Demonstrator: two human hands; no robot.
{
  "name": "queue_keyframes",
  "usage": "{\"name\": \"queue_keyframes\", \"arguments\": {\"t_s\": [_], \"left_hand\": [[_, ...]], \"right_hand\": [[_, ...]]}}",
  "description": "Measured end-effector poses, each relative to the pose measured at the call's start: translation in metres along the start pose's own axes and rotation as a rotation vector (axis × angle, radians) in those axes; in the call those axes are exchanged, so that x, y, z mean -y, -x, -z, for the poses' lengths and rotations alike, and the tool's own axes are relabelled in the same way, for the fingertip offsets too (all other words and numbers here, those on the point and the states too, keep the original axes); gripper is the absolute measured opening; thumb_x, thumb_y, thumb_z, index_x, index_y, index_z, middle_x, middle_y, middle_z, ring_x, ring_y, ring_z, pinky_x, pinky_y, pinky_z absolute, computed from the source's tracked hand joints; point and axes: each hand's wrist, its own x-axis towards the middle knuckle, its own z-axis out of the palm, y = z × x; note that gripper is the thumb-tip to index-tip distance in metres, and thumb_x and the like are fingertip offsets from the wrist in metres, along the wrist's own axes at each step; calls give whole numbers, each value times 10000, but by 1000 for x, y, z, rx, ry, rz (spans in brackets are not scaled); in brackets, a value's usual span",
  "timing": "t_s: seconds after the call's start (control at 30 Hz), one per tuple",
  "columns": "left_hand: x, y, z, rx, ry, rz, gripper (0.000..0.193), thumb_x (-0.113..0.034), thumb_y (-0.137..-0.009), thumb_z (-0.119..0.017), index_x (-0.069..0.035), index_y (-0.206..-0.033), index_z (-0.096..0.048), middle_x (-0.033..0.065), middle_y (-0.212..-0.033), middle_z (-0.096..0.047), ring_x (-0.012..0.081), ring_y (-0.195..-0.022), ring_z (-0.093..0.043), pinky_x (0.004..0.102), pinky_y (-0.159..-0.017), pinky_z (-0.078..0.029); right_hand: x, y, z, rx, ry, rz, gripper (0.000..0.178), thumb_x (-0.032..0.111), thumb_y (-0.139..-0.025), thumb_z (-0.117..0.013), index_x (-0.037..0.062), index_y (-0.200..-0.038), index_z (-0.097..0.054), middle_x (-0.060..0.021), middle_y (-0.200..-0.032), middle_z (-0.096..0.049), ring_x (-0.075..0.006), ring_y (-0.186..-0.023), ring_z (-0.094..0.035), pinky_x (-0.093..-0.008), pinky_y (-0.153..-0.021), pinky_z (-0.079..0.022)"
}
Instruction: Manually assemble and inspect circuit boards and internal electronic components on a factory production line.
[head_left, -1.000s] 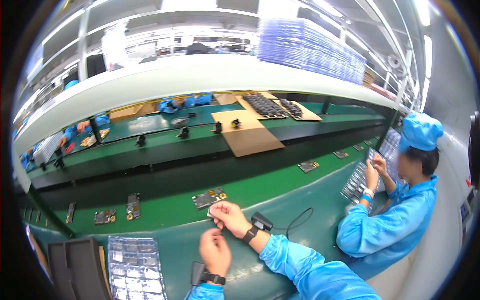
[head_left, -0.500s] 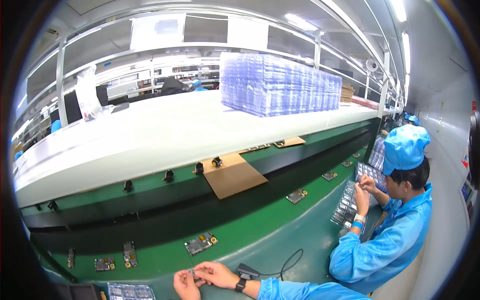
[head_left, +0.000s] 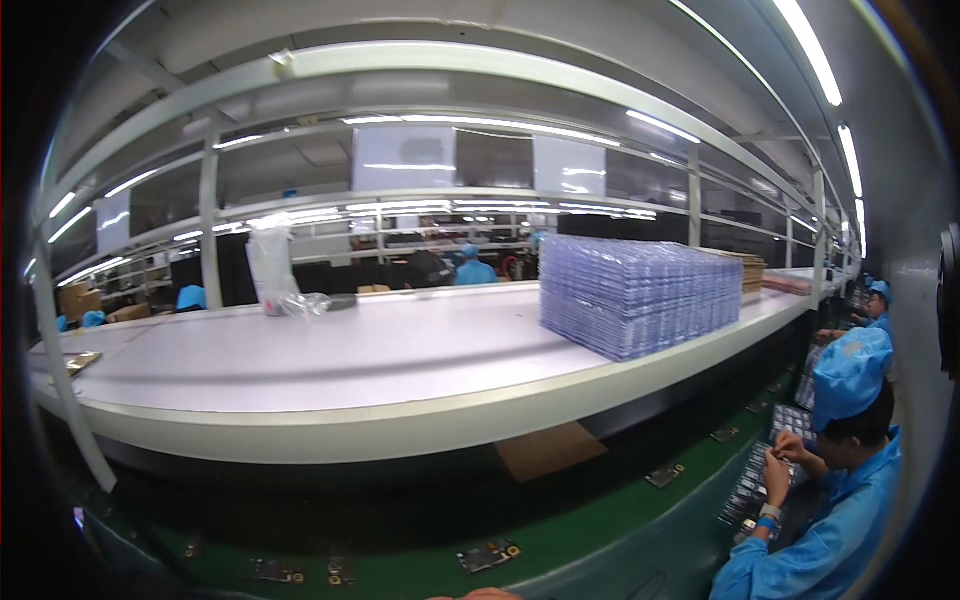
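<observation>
One hand (head_left: 487, 595) barely crests the view's lower edge below a circuit board (head_left: 488, 557); fingers apart or together, I cannot tell.

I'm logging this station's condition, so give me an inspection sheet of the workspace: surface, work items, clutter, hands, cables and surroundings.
Surface: green strip running below a white shelf.
Work items: circuit boards spaced along the strip, some with a yellow ring visible.
Clutter: stack of clear plastic trays and a translucent bag on the shelf; brown cardboard partly hidden below its front edge.
Hands: only a sliver of skin at the lower edge; which hand, and any grip, cannot be told.
Cables: faint dark loop near the lower edge, mostly out of view.
Surroundings: co-worker in blue at right, hands raised; overhead lights on.
</observation>
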Motion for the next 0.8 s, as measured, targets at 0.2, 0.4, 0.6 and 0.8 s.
{"name": "queue_keyframes", "arguments": {"t_s": [0.2, 0.4, 0.6, 0.8], "left_hand": [[-14, -1, -8, 35, 26, 40, 106, -57, -1033, -572, -8, -1127, -571, 89, -1008, -626, 198, -842, -676, 339, -737, -625], [-28, 4, -9, 21, 2, 100, 120, -107, -1042, -586, -22, -1126, -572, 89, -1008, -629, 189, -843, -679, 321, -738, -615], [-26, 13, -16, 41, -15, 121, 130, -114, -1048, -578, -23, -1140, -572, 91, -1030, -633, 185, -856, -682, 316, -741, -610], [-21, 9, -16, 10, -24, 151, 132, -127, -1051, -578, -23, -1132, -585, 79, -1014, -644, 179, -883, -678, 309, -755, -612]], "right_hand": [[-14, -2, 0, -39, -65, -99, 227, 186, -932, -709, 39, -1102, -738, -173, -1020, -734, -326, -932, -708, -384, -823, -552], [-8, -3, 0, 32, -82, -165, 221, 191, -949, -698, 28, -1093, -738, -181, -1020, -741, -321, -887, -719, -373, -783, -558], [-8, 3, 6, 41, 40, -105, 216, 200, -931, -711, 33, -1064, -744, -182, -1011, -738, -356, -894, -708, -399, -793, -553], [-8, -1, 12, 68, 3, -166, 208, 198, -933, -702, 33, -1055, -740, -184, -1024, -731, -377, -929, -694, -410, -811, -547]]}}
